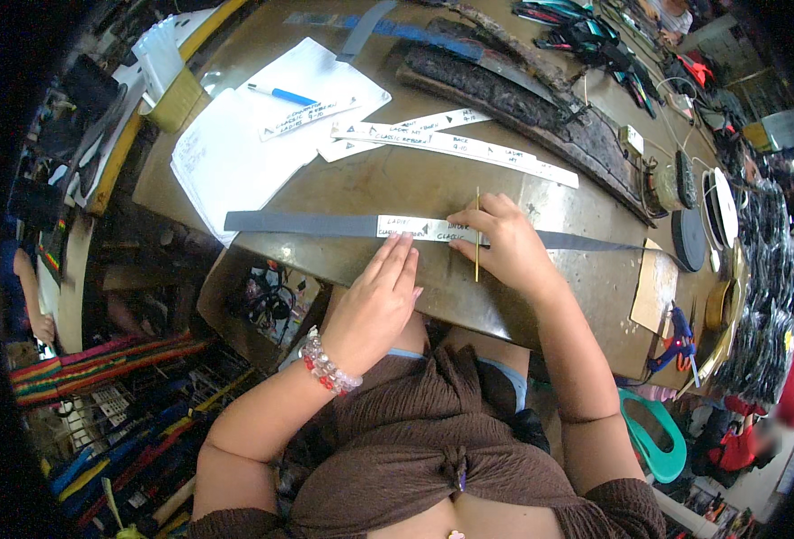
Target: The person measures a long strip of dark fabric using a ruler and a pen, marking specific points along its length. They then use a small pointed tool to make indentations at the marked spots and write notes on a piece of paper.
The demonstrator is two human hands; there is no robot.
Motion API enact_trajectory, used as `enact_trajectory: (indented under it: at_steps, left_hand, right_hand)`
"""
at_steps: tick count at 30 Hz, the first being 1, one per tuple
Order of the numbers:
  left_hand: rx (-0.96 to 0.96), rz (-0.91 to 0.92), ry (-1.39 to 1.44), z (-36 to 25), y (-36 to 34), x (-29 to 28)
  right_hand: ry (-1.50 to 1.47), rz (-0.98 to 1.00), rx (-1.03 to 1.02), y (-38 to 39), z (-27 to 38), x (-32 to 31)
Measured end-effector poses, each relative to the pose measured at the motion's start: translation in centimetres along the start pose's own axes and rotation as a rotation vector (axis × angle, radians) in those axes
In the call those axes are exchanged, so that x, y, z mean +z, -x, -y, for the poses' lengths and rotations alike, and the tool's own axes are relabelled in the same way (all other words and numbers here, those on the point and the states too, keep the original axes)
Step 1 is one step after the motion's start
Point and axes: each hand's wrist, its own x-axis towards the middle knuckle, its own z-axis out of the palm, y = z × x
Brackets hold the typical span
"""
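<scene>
A dark grey webbing strap (303,224) lies across the table in front of me, with a short white marked template strip (406,225) on top of it. My left hand (381,292) rests its outstretched fingertips on the template's near edge; it holds nothing. At the template's right end, my right hand (505,242) pinches a thin yellow stick (477,260), held upright across the strap. Its fingers also touch the template and strap there. The strap runs on to the right, toward a dark grey roll (687,240).
Papers (235,153) with a blue pen (294,96) lie at the far left. Several white template strips (505,155) lie beyond my hands, before a long dark worn bar (523,117). Brown card (656,287) and blue-handled snips (682,341) sit at the table's right edge.
</scene>
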Motion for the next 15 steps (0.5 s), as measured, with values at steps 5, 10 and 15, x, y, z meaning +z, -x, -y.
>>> enact_trajectory:
  at_steps: [5,10,15]
  left_hand:
    - [-0.008,0.036,-0.065,-0.3,-0.5,-0.1]
    - [0.019,0.100,-0.292,-1.1,-1.4,0.5]
    - [-0.033,0.118,-0.311,-1.6,-1.9,0.7]
  right_hand:
    - [0.033,-0.037,-0.014,0.2,0.1,0.4]
    - [0.085,-0.066,-0.019,2.3,-1.6,-0.3]
    - [0.173,-0.192,0.089,6.9,-5.4,-3.5]
